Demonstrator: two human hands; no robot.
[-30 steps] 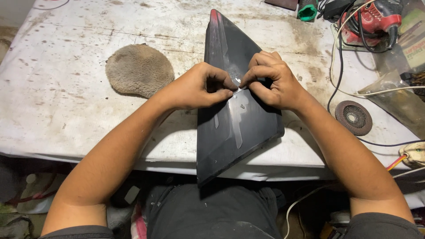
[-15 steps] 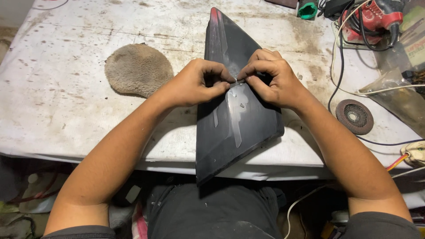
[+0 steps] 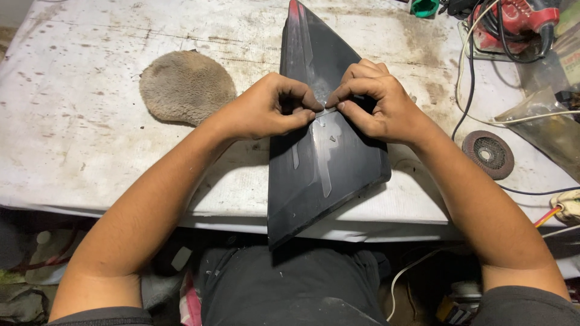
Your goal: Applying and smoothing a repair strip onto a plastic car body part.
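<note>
A black triangular plastic panel with a red tip lies on the stained white table, its wide end hanging over the near edge. Pale scuffed patches run down its middle. My left hand and my right hand rest on the panel's upper middle, fingers curled. Their thumbs and forefingers meet and pinch a small thin pale piece between them, right above the panel's surface. What the piece is cannot be made out.
A round tan polishing pad lies left of the panel. A dark grinding disc sits to the right. A red power tool with cables, a green cap and a plastic bag crowd the far right.
Both hands stay pinched together at the same spot on the panel. The fingertips have shifted only slightly; the panel has not moved.
</note>
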